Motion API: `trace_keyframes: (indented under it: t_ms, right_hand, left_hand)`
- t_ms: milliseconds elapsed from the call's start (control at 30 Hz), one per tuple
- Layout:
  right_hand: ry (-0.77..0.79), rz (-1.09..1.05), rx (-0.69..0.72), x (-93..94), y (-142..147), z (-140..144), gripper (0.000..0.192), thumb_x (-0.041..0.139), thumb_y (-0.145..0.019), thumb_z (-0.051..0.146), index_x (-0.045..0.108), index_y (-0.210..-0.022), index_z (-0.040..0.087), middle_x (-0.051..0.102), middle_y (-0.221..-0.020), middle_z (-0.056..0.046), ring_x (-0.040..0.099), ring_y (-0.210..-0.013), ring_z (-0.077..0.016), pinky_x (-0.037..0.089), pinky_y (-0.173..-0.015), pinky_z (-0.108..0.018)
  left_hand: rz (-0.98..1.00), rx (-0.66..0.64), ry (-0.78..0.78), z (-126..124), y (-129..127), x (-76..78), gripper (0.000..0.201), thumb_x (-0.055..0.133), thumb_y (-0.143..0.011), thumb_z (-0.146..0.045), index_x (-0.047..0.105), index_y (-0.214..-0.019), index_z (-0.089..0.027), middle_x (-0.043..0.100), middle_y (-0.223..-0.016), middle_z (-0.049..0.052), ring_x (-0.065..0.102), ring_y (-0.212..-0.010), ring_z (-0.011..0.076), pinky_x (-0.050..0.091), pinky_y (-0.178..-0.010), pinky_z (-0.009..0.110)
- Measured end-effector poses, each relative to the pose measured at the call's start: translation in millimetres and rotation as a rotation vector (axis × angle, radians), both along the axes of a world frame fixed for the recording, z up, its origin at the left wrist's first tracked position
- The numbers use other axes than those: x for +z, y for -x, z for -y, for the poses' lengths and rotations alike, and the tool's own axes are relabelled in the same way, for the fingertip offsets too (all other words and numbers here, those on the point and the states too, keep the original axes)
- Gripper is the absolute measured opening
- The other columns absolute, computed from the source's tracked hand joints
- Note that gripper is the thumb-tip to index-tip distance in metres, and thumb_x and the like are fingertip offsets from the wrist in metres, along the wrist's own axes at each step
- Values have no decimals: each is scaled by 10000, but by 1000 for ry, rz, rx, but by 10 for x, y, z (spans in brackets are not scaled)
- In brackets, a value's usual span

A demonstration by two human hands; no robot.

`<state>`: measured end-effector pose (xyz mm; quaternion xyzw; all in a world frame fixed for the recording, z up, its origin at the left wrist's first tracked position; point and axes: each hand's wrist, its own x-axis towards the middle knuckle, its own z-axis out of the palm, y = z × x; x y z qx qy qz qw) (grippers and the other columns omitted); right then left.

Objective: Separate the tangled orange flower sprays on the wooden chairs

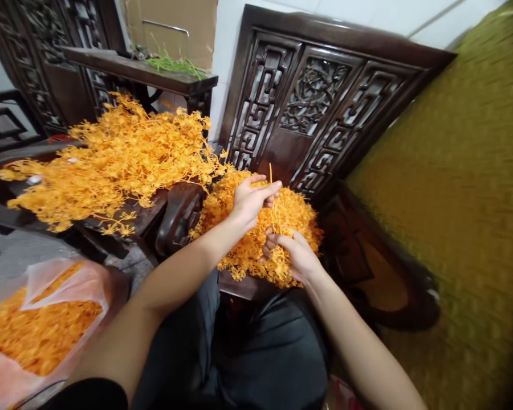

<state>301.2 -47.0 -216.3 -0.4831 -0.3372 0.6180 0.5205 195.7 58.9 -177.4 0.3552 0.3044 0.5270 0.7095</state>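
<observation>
A thin orange plastic stem [271,171] stands roughly upright between my hands. My left hand [252,200] is closed on its upper part, thumb and fingers pressed around it. Lower down, my right hand [297,253] pinches the same stem, with curled fingers and some orange sprigs hanging below them. Both hands are over a large heap of orange plastic sprigs [226,196], which lies on a dark wooden seat in front of my knees. The exact fingertip contact is partly hidden by the hands and the sprigs.
A second pile of orange sprigs [123,154] spreads over dark wooden furniture at left. A plastic bag [96,285] full of orange pieces stands lower left. Green stems [175,65] lie on a small wooden table [111,60]. A carved chair back [282,145] rises behind the heap.
</observation>
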Motion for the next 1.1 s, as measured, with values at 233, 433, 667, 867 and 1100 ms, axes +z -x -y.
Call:
trace_keyframes:
  t_ms: [233,433,667,867,1100]
  right_hand:
    - [134,-99,-235,271,-472,-3,245,719,-607,212,557,-789,189,462,-532,81,431,-453,-84,423,-421,-226]
    - [277,179,169,535,-523,235,154,667,-663,255,551,-749,202,528,-523,53,514,-414,-136,508,-428,-296]
    - [323,619,611,898,-497,287,162,610,-724,241,660,-835,133,599,-604,5,537,-534,-125,463,-519,-256]
    - [71,1272,829,1211,-403,205,106,543,-805,243,570,-742,161,524,-650,18,430,-579,-108,361,-549,-260]
    - [-173,1718,798,1153,-249,158,83,584,-811,205,632,-877,192,607,-658,-9,465,-552,-129,334,-584,-288]
  left_hand:
    - [-453,-148,-965,66,69,-101,519,537,-911,-22,488,-1404,-175,651,-1350,145,642,-1251,231,527,-1086,454]
    - [-861,-195,-1846,265,154,-77,630,473,-904,-39,351,-1523,-46,548,-1481,195,427,-1478,285,261,-1286,535]
    - [-715,-482,-1353,426,219,-72,609,424,-900,-74,387,-1507,-109,709,-1112,124,681,-1004,218,545,-943,387]
    - [-534,-902,-458,521,233,-6,425,405,-842,-114,556,-1239,-122,503,-632,-25,430,-499,100,332,-483,209]
    - [-73,-1126,184,432,428,-54,162,472,-764,-192,460,-925,-205,360,-568,-57,137,-394,52,39,-418,195]
